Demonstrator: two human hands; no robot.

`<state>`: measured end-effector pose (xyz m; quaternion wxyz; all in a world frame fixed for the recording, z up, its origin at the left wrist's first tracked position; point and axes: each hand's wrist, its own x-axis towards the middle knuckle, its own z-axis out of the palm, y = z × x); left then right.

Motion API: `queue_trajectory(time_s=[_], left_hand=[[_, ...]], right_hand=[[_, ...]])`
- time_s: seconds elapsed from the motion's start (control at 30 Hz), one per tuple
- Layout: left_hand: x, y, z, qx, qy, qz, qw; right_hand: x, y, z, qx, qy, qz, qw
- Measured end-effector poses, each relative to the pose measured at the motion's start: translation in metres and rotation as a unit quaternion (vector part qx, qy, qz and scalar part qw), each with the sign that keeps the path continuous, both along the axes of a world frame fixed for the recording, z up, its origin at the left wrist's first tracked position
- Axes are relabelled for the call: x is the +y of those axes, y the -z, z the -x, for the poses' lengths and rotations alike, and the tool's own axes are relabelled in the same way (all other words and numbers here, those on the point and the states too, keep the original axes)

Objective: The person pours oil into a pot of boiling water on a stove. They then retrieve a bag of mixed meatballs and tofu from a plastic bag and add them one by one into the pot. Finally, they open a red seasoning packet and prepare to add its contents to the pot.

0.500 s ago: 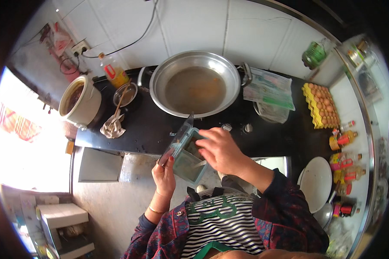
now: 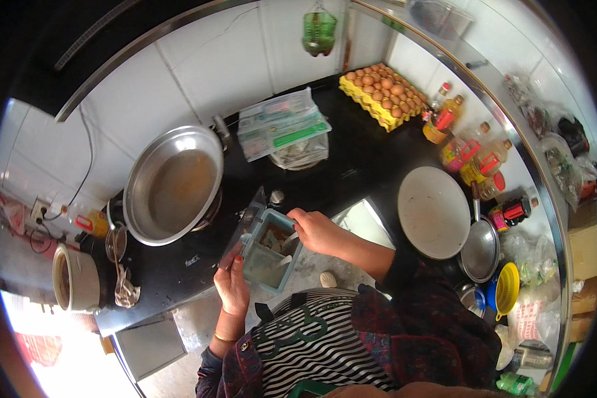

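My left hand [image 2: 232,288] grips a pale green seasoning box [image 2: 266,288] by its left side, below the raised clear lid [image 2: 247,225]. Two compartments show inside, a reddish-brown content in the far one and a whitish content in the near one. A small white spoon [image 2: 283,263] leans in the near compartment. Over the far compartment, my right hand [image 2: 315,232] is closed in a pinch on the pale handle of a second spoon [image 2: 290,241]. The fingers partly hide that handle.
A wide metal basin [image 2: 136,205] with cloudy liquid sits on the black counter at left. Farther back are a plastic packet [image 2: 282,119] and a tray of eggs [image 2: 391,93]. Bottles [image 2: 467,149], a white bowl [image 2: 434,212] and a ladle [image 2: 479,249] line the right side.
The view has swung right, so the basin now appears farther left. My right hand's spread fingers have closed on a spoon handle at the box; my left hand still holds the box.
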<state>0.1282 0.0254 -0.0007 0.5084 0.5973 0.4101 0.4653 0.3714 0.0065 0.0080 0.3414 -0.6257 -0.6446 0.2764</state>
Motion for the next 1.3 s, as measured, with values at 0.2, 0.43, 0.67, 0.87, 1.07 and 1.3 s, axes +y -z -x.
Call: queue_trajectory(time_s=[0.2, 0.43, 0.67, 0.87, 1.07, 1.3], left_hand=[[0.021, -0.021, -0.086, 0.213, 0.211, -0.191, 0.935], [0.013, -0.048, -0.143, 0.258, 0.239, -0.254, 0.901], [0.004, -0.050, -0.113, 0.291, 0.210, -0.184, 0.915], [-0.006, -0.058, -0.036, 0.326, 0.058, -0.153, 0.931], [-0.003, -0.052, 0.062, 0.326, -0.150, -0.135, 0.924], [0.058, -0.031, 0.189, 0.148, -0.318, -0.095, 0.931]], right_hand=[[-0.014, 0.009, -0.100, 0.004, 0.097, -0.052, 0.994], [-0.013, 0.055, -0.262, -0.033, 0.316, 0.024, 0.948], [0.001, 0.122, -0.415, -0.198, 0.379, 0.024, 0.903], [0.017, 0.200, -0.504, 0.018, 0.462, 0.046, 0.885], [0.015, 0.216, -0.533, 0.309, 0.484, 0.068, 0.816], [0.003, 0.151, -0.488, 0.276, 0.631, 0.051, 0.723]])
